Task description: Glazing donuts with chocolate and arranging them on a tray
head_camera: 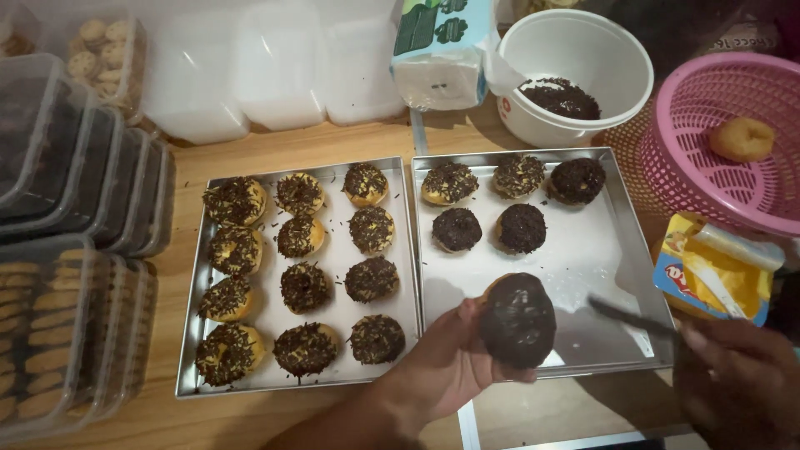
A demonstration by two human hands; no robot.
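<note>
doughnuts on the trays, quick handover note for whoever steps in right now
Left hand: holds a doughnut coated in dark chocolate, no sprinkles on it yet, above the right tray.
Right hand: holds a knife, blade pointing at that doughnut.
Done: twelve sprinkled doughnuts fill the left tray; five sit on the right tray.
Left: the held doughnut needs sprinkles from the white bowl; one plain doughnut waits in the pink basket.

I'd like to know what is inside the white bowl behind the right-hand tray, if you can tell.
The white bowl holds a heap of chocolate sprinkles against its near-right side; the rest of the inner wall shows bare white. Whatever lies beneath the sprinkles is covered by them.
</note>
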